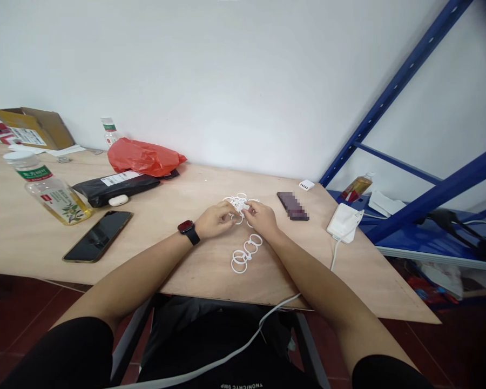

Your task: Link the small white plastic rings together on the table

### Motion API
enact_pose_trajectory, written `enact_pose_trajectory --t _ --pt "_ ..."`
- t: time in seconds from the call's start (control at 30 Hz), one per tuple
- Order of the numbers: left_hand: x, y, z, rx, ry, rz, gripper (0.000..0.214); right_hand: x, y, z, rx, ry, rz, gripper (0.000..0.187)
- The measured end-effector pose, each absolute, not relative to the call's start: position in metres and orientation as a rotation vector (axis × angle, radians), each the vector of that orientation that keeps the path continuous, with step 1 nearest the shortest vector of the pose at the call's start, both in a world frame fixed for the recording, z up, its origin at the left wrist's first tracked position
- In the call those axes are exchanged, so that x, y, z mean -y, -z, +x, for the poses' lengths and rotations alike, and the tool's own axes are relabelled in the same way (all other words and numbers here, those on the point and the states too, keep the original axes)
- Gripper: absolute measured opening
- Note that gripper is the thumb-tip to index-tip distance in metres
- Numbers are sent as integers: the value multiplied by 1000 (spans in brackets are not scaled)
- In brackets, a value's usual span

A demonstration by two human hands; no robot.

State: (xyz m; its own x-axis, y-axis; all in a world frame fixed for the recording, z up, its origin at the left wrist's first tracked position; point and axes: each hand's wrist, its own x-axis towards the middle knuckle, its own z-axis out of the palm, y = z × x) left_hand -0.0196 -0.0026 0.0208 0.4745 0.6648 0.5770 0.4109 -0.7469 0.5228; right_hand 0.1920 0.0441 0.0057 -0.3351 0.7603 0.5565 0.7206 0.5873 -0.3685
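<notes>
A tangle of small white rings (238, 203) lies on the plywood table (178, 270) in front of me. My left hand (215, 219), with a dark watch on its wrist, pinches at the tangle's near left side. My right hand (261, 218) pinches the same pile from the right. The fingertips of both hands meet among the rings. Just behind my hands, toward me, a short row of linked white rings (246, 253) lies flat on the table, apart from both hands.
On the left lie a black phone (98, 236), a drink bottle (51, 188) on its side, a black parcel (115, 187), a red bag (143, 156) and a cardboard box (34, 127). A white charger (343, 221) with its cable and a dark phone (292, 205) sit right. Blue shelving (429, 194) stands beyond.
</notes>
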Motion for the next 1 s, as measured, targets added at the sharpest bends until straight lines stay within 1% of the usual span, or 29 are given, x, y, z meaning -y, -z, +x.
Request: enact_pose_trajectory --t 0.07,0.17,0.3,0.37,0.43,0.57,0.67,0.8,0.9,1.0 --pt "8 -25 -14 -758 -1013 2517 25 -45 -6 193 2104 -109 -1219 25" --pt "16 -27 0 -592 -844 2639 30 -44 -6 192 2068 -147 -1214 25" --pt "21 -20 17 -572 -680 2745 42 -40 -9 191 1991 -170 -1168 24" --pt "20 -15 19 -619 -658 2744 44 -41 -10 192 1954 -182 -1169 25" --pt "17 -13 15 -675 -664 2721 39 -43 -10 195 1924 -201 -1178 26" --pt "10 -11 0 -770 -681 2641 21 -47 -9 199 1875 -253 -1173 30" --pt "6 -10 -7 -821 -726 2547 17 -47 -9 200 1870 -298 -1139 33" --pt "5 -11 -8 -986 -788 2383 18 -43 -10 199 1921 -342 -1042 34" --pt "5 -13 -7 -1030 -873 2250 18 -39 -10 197 2013 -341 -974 32" --pt "4 -14 -7 -1040 -1022 2081 9 -36 -9 194 2170 -293 -881 28"
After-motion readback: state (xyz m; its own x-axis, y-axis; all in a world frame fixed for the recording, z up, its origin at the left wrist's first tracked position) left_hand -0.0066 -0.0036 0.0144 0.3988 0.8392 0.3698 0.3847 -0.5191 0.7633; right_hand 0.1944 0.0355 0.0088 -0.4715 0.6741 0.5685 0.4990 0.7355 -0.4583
